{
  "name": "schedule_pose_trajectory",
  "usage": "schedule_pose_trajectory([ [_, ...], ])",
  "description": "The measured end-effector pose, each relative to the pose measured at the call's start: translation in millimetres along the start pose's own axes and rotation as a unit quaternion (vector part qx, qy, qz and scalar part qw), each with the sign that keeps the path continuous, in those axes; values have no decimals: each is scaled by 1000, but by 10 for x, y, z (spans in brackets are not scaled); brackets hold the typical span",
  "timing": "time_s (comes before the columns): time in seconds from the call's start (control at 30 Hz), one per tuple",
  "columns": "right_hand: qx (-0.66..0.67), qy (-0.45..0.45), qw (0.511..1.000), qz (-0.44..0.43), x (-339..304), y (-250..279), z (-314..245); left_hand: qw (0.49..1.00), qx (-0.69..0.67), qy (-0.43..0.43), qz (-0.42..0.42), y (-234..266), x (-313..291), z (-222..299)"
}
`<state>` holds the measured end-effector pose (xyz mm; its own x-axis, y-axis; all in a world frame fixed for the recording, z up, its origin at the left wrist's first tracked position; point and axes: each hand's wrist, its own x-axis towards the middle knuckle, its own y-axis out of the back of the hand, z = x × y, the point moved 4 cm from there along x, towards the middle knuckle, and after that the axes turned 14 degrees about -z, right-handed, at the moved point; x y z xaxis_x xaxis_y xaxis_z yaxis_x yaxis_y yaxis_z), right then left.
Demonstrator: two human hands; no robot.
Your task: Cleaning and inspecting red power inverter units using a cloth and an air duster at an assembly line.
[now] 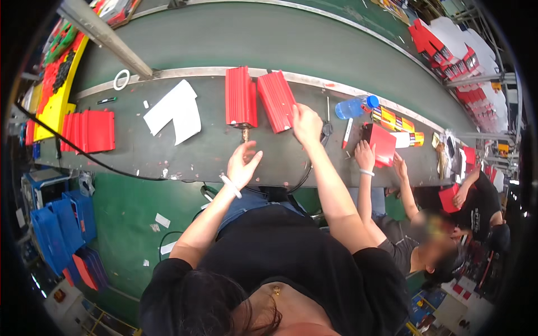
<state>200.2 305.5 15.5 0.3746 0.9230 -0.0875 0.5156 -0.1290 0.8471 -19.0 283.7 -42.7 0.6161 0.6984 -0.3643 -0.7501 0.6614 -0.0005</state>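
Two red ribbed metal cases lie side by side at the middle of the bench: the left case [241,96] fairly straight, the right case [276,101] tilted. A short brownish stub [245,134] juts from the near end of the left case. Just below that stub is my left hand [243,164], thumb and fingers apart, with nothing seen in it; whether a fingertip touches the stub I cannot tell. My right hand [308,124] is closed at the right edge of the tilted case, its fingertips partly hidden.
Left lie a bent white sheet [175,112] and more red cases [89,131]. Right are a water bottle [353,107], a marker [347,133] and a dark cable [326,131]. A co-worker's hands [365,155] hold a red box [382,144]. Beyond the bench runs a green belt [280,42].
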Motion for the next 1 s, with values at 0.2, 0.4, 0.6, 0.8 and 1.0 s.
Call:
schedule_pose_trajectory([
  [0.2,112,12,987,-118,-736,637,426,963,235,-130,-14,15,175,653],
  [0.4,239,46,934,-262,-1244,879,382,927,142,-115,-327,-178,196,891],
  [0.6,409,-5,831,-378,-1342,623,509,898,-65,36,-433,-272,-118,914],
  [0.8,196,-231,948,-96,-895,-108,1634,952,-152,30,-265,-100,-490,561],
  [1.0,35,-299,953,-33,-744,-515,1723,982,-127,55,-128,124,-1070,277],
])
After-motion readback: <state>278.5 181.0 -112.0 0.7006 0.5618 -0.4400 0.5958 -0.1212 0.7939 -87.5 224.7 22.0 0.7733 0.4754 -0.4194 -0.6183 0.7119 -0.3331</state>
